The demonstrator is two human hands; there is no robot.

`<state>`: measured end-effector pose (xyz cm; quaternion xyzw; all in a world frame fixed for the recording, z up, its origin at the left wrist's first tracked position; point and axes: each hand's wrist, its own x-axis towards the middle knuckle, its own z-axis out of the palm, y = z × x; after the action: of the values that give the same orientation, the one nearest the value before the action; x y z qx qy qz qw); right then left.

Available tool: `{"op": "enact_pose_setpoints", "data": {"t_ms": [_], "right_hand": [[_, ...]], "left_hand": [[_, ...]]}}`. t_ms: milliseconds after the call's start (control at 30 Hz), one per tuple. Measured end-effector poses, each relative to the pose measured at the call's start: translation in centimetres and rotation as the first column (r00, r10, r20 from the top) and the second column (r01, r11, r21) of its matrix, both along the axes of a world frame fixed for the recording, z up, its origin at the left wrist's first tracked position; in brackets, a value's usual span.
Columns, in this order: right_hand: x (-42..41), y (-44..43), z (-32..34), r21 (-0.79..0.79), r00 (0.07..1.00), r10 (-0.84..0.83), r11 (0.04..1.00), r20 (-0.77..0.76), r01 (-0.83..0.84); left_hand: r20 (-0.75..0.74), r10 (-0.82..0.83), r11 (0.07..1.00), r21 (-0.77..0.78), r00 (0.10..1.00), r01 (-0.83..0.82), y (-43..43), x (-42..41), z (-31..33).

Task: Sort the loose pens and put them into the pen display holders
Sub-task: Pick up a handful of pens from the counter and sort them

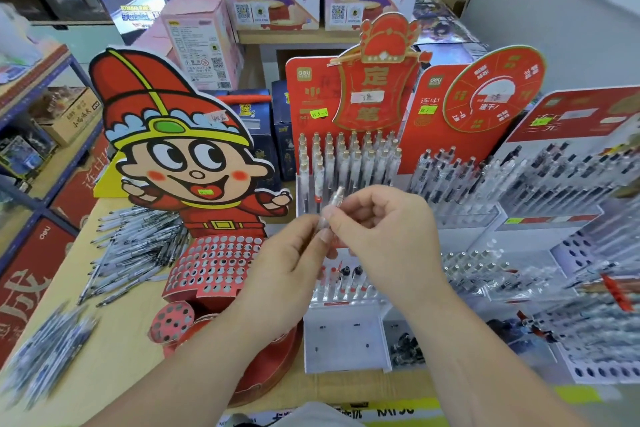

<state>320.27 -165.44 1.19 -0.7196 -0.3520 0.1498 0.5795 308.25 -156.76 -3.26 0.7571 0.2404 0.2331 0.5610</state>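
Observation:
My left hand (284, 263) and my right hand (384, 232) meet in the middle of the view, both pinching one clear pen (334, 201) that points up and away. Behind the hands stands a red display holder (346, 163) with rows of upright clear pens. A cartoon-figure holder (214, 260) with a red perforated top stands left of my hands, most of its holes bare. Loose pens (135, 246) lie in a heap on the wooden table to the left, and a blurred second pile (45, 350) lies nearer the front left corner.
More filled pen displays (554, 184) rise in tiers on the right. A white tray (346, 340) with a few small dark bits sits under my right forearm. Boxes and shelves (41, 107) surround the table at back and left.

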Motion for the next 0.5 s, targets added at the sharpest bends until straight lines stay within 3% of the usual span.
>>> {"op": "enact_pose_setpoints", "data": {"t_ms": [233,400,500], "right_hand": [[0.7,-0.4,0.4,0.028,0.998,-0.046,0.998,-0.037,0.048],[2.1,-1.2,0.8,0.06,0.994,-0.112,0.992,0.019,0.111],[2.9,-1.3,1.2,0.098,0.983,-0.166,0.983,0.074,0.158]], "left_hand": [[0.004,0.026,0.99,0.138,1.0,-0.026,0.4,1.0,1.0],[0.041,0.306,0.936,0.172,0.951,-0.308,2.4,0.3,0.5],[-0.025,0.412,0.891,0.218,0.911,-0.398,3.6,0.4,-0.4]]}}
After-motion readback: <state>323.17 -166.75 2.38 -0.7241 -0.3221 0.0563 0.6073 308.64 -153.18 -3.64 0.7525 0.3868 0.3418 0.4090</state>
